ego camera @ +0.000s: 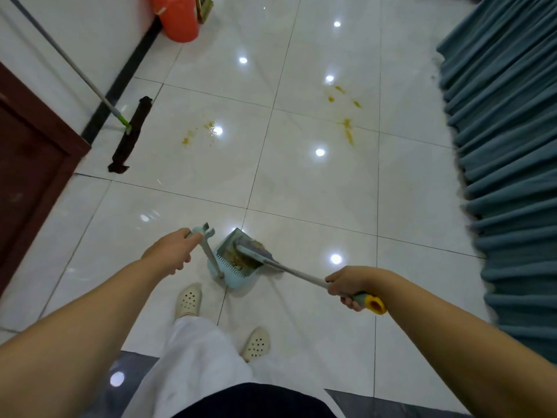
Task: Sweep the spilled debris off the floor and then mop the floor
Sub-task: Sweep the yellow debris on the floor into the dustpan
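Note:
My left hand (pixel 171 251) grips the top of the light blue dustpan's upright handle (pixel 208 251). The dustpan (pixel 233 274) stands on the white tiled floor (pixel 301 182) just ahead of my feet, with yellowish debris inside. My right hand (pixel 351 285) is shut on the broom handle (pixel 301 274) near its yellow end cap. The broom head (pixel 251 251) rests in the dustpan's mouth. Yellow stains remain on the tiles, one patch at centre left (pixel 199 132) and another at upper right (pixel 346 116). A flat mop (pixel 131 135) with a dark pad leans against the left wall.
A red bucket (pixel 177 18) stands by the wall at the top. Teal pleated fabric (pixel 506 146) runs along the right side. A dark brown wooden door (pixel 27 164) is at the left. My feet in cream perforated shoes (pixel 188 300) stand behind the dustpan.

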